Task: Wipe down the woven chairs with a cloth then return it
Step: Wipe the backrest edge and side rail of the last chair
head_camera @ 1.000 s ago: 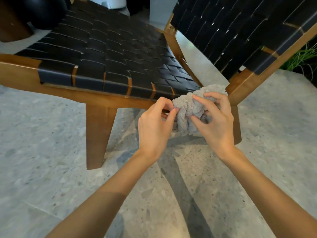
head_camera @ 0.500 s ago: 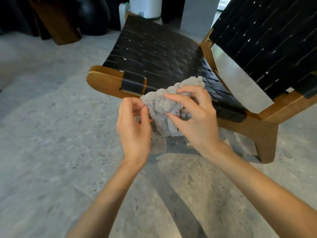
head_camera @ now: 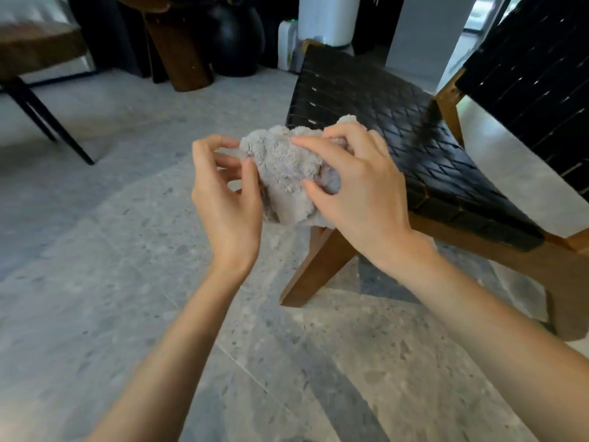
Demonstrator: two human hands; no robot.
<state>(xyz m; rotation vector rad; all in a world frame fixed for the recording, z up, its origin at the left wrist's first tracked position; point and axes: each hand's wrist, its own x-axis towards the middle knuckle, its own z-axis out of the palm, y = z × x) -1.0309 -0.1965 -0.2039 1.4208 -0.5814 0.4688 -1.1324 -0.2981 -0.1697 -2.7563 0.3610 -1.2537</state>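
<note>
A crumpled grey fluffy cloth [head_camera: 287,173] is held up in the air between both hands, in front of the chair's front left corner. My right hand [head_camera: 357,186] grips its right side with curled fingers and thumb. My left hand [head_camera: 223,193] pinches its left edge with curled fingers. The woven chair [head_camera: 398,129] has a black strap seat and a brown wooden frame; its black woven backrest [head_camera: 535,65] rises at the right. The cloth is off the seat.
Grey speckled floor tiles [head_camera: 127,282] spread around me. At the back stand a dark wooden stool [head_camera: 178,52], a black round vase [head_camera: 236,36], a white plastic jug [head_camera: 287,43] and a white cylinder. A wooden table with black legs [head_camera: 41,59] is at the far left.
My view has swung left and back from the chair, so the seat now lies to the right. Both hands kept hold of the cloth and lifted it clear of the chair's corner.
</note>
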